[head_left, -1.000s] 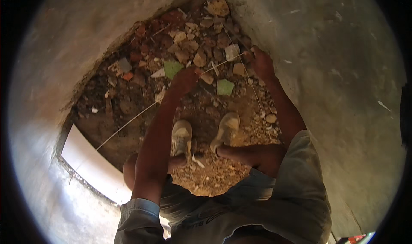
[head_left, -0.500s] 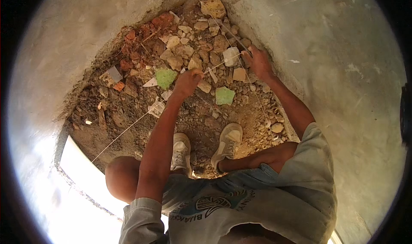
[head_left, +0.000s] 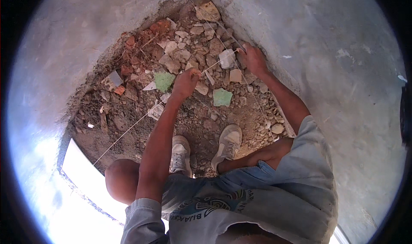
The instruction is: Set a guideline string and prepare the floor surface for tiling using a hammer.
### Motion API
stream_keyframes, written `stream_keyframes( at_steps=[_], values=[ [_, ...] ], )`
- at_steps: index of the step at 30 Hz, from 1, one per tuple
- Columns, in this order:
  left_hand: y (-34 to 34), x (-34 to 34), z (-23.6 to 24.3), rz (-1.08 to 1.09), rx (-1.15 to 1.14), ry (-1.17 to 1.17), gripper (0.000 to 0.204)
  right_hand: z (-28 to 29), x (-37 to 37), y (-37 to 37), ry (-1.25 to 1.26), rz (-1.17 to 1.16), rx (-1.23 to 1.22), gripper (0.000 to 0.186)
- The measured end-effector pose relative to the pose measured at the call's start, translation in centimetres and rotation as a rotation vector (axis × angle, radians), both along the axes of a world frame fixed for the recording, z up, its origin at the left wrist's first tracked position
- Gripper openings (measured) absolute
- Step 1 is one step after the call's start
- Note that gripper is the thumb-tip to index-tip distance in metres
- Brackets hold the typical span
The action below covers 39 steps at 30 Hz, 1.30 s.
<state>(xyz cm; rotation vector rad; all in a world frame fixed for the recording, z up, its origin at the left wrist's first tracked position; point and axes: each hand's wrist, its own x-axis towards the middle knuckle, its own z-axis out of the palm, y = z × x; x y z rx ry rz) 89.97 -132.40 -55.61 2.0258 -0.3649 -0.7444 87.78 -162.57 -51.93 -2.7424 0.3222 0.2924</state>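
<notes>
My left hand (head_left: 185, 83) is pinched on a thin pale string (head_left: 128, 129), which runs down to the lower left and, taut, up to my right hand. My right hand (head_left: 252, 60) has its fingers curled at a long grey rod (head_left: 228, 33) near where that string ends; the exact grip is partly hidden. A second string (head_left: 257, 104) crosses lengthwise just left of the right hand. Beneath both hands lies broken rubble, with a pale stone block (head_left: 227, 58), two green fragments (head_left: 223, 97) and reddish brick pieces (head_left: 159, 27).
Grey plastered walls (head_left: 343, 85) close in on both sides and meet at a corner beyond the rubble. My shoes (head_left: 227, 145) stand on dirt and gravel. A white, glaring panel (head_left: 75, 156) lies along the lower-left edge.
The view has shifted, so rubble and hands sit a little higher and further left, with my left knee now showing. Both hands keep their hold; the light is brighter.
</notes>
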Motion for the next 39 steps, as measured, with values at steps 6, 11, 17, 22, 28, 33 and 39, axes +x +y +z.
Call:
stream_keyframes(
  at_steps=[6, 11, 17, 22, 28, 33, 39],
  values=[
    [-0.6, 2.9, 5.4, 0.579, -0.358, 0.473, 0.027, 3.8, -1.0, 2.5, -0.471, -0.066, 0.448, 0.040],
    [-1.1, 5.0, 10.0, 0.526, -0.626, 0.634, 0.039, 5.0, -1.7, 9.0, -0.334, 0.003, 0.703, 0.035],
    [-1.5, 4.4, 11.5, 0.454, -0.483, 0.458, 0.049, 3.8, -1.3, 10.5, -0.098, 0.346, 0.845, 0.025],
    [0.7, 5.7, 12.4, 0.563, -0.432, 0.389, 0.044, 0.2, 0.1, 2.3, -0.127, 0.171, 0.159, 0.046],
    [0.4, 5.3, 10.6, 0.087, -0.416, 0.116, 0.045, -7.4, 0.6, -2.1, 0.170, 0.264, 0.294, 0.054],
    [-4.0, 3.4, 10.0, 0.064, -0.441, 0.183, 0.085, -8.9, 1.2, -3.4, 0.144, 0.573, 0.119, 0.055],
    [-5.8, 2.3, 8.8, 0.047, -0.291, -0.265, 0.036, -6.6, 1.9, -4.4, 0.251, 0.499, -0.047, 0.060]
  ],
)
